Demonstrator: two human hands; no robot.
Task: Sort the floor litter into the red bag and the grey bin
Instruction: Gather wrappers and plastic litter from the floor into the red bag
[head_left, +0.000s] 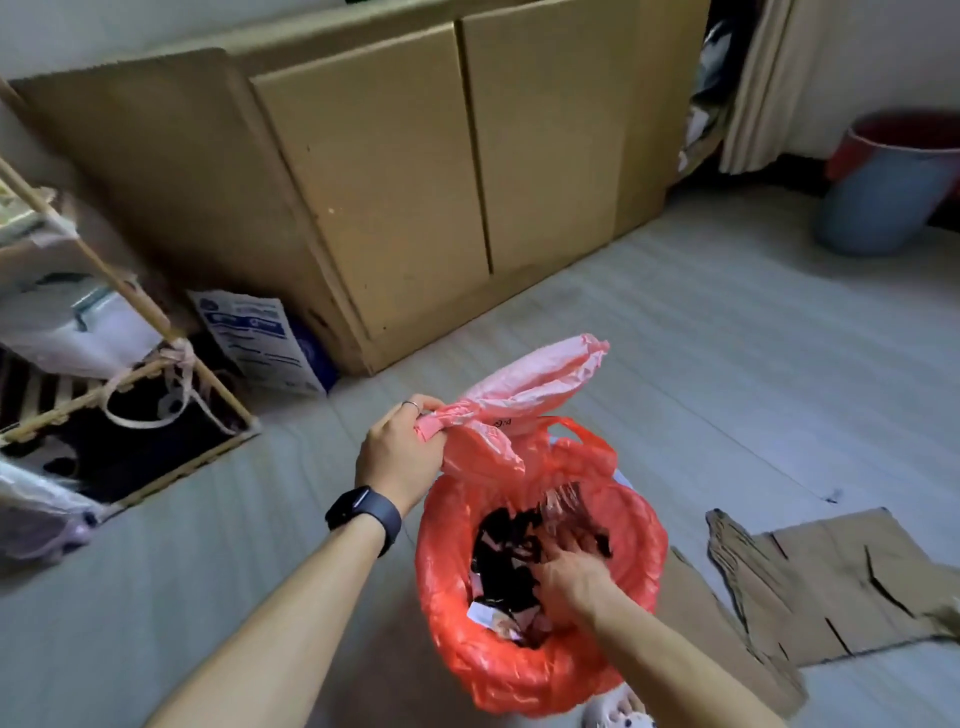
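The red bag (519, 670) is sitting open on the floor (727, 332) with its rim rolled down, black scraps and crinkled wrappers (519, 551) lying inside it, while a pale pink bag (524, 384) is being held bunched above its far rim, torn cardboard (831, 577) lying flat just beside it.

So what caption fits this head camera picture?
Left hand grips pink plastic over the red bag; right hand reaches into the litter inside.

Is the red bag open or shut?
Open. The red bag has a wide rolled rim, dark litter shows inside, and the right hand reaches in.
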